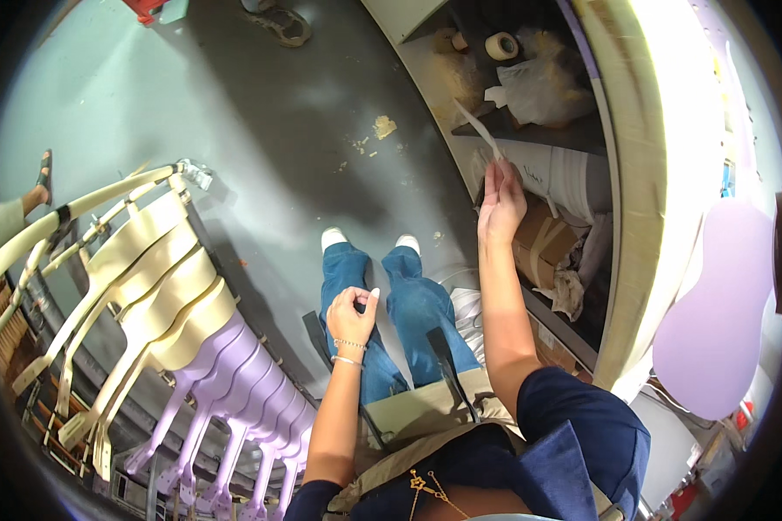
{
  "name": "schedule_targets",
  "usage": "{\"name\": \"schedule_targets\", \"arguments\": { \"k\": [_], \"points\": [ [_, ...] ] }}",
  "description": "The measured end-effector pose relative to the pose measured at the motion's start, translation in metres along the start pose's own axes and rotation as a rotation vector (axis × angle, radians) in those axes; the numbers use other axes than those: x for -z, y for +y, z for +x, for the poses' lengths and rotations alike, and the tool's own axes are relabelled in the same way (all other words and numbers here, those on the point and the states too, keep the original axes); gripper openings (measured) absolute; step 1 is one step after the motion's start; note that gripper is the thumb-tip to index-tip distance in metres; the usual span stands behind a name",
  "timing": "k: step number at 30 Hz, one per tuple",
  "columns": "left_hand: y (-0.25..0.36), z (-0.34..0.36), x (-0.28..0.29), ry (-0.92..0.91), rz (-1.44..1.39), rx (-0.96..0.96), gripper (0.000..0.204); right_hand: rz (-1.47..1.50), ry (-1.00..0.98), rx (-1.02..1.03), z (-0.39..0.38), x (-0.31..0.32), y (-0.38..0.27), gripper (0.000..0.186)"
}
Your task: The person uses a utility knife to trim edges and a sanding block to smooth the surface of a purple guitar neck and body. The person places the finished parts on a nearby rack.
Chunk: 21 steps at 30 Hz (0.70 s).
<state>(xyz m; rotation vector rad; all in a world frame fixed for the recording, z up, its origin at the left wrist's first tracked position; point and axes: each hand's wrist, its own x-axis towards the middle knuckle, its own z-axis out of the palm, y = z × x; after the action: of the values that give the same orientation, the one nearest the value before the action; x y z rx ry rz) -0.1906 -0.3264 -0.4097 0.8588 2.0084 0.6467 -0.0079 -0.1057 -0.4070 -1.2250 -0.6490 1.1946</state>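
Note:
My right hand (pixel 501 206) reaches up to the front of an open shelf unit (pixel 469 154). Its fingertips pinch one end of a thin, curved white strip (pixel 479 124), whose free end points up and to the left. Behind that hand stand a white roll or bucket-like item (pixel 558 178) and a brown cardboard box (pixel 537 247). My left hand (pixel 354 316), with bracelets at the wrist, hovers above my jeans. Its fingers curl inward with the thumb sticking out, and nothing shows in them.
At left, a rack holds a row of curved cream panels (pixel 169 291) and purple panels (pixel 243 369). A tape roll (pixel 501 46) and plastic bags (pixel 543 87) fill the upper shelf. A purple insole-shaped panel (pixel 712 321) is at right. Another person's foot (pixel 43 178) shows far left.

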Motion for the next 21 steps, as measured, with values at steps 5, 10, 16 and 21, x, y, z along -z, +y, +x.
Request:
{"name": "schedule_targets", "arguments": {
  "k": [5, 10, 16, 21],
  "points": [
    [-0.013, -0.014, -0.007, -0.086, -0.724, 0.359, 0.049, -0.392, -0.387, -0.058, -0.090, -0.020, -0.080, 0.023],
    [0.118, -0.014, 0.075, -0.478, -1.625, 0.767, 0.059, -0.578, -0.940, -0.195, -0.175, -0.068, -0.203, 0.026],
    [0.123, 0.002, 0.152, 0.060, -1.784, 0.747, 0.035, -0.230, -1.091, -0.302, -0.209, -0.086, -0.289, 0.029],
    [0.166, -0.045, 0.234, 0.135, -1.460, 0.296, 0.025, -0.808, -1.005, 0.089, -0.200, -0.104, -0.342, 0.006]
  ]
}}
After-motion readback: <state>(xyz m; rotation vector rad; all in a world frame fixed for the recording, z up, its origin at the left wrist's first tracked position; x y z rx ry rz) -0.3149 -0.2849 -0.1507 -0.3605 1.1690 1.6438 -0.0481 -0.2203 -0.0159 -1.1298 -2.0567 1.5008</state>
